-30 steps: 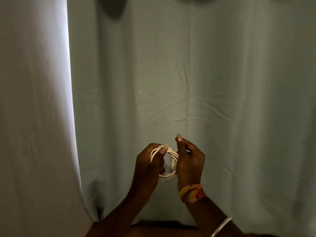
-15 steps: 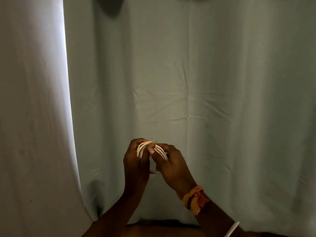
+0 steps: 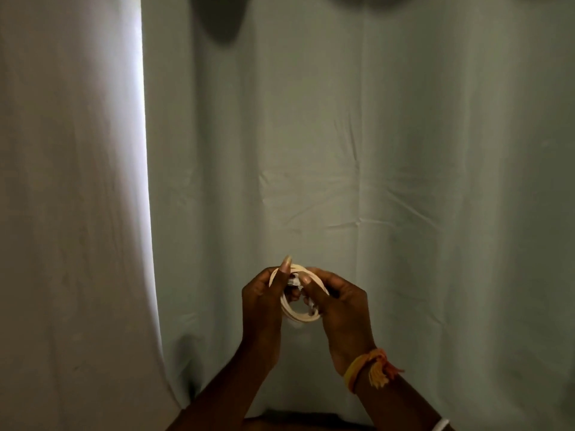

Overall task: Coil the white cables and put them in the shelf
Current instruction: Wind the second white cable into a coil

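Observation:
A white cable is wound into a small round coil and held up in front of a pale curtain. My left hand pinches the coil's left side, thumb raised over the top. My right hand grips the right side, and its thumb and finger pinch a small plug end near the top of the coil. The lower loops hang free between the two hands. No shelf is in view.
A pale green curtain fills the view close behind my hands. A whiter curtain panel hangs at the left, with a bright gap of light between the two. A dark strip of floor shows at the bottom.
The coil was squeezed flat between both hands half a second ago. It has opened back into a round loop, and my right hand now pinches the plug end at its top.

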